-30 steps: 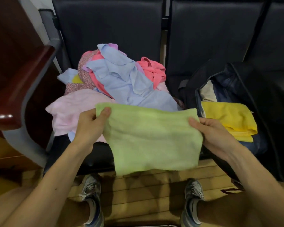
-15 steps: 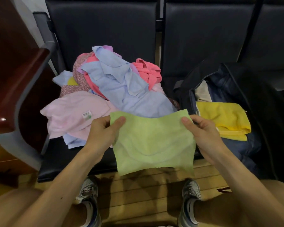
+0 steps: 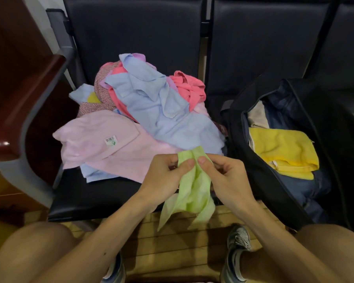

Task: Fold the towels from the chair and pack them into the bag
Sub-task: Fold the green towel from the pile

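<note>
- Centre of the frame: left hand (image 3: 164,178) and right hand (image 3: 225,176) pinch the top of a green towel (image 3: 192,190), its halves hanging together;
- Above it: jumbled towel pile (image 3: 151,111) on a black chair (image 3: 94,193);
- Right side: open dark bag (image 3: 274,193) holding a folded yellow towel (image 3: 282,148).

Print on the white barcode label (image 3: 110,141) of the pale pink terry towel (image 3: 86,139) was too small to read. The light blue terry towel (image 3: 168,119) concealed most of the red-patterned cloth (image 3: 102,82). The right frame edge cut off the black fabric bag (image 3: 262,178). The bunched light green terry towel (image 3: 194,188), pinched by the left hand (image 3: 161,178) and right hand (image 3: 229,178), hid its inner layers.
</note>
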